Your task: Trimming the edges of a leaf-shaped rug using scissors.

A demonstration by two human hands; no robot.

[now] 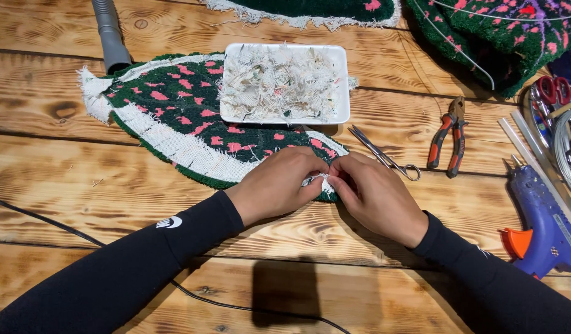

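Observation:
A dark green tufted rug piece (174, 105) with pink marks and a white frayed cloth border lies face up on the wooden table (63, 204). My left hand (276, 184) and my right hand (375, 195) meet at its near right tip, fingers pinched on the white border cloth there. Both arms wear black sleeves. The tip of the rug is mostly hidden under my fingers.
A white tray (342, 86) of cloth scraps sits on the rug. To the right lie small scissors (384, 154), orange-handled pliers (449, 139), a blue glue gun (542, 216) and glue sticks (533, 148). A grey hose (109, 34) is far left; more rug pieces (483, 31) lie at the back.

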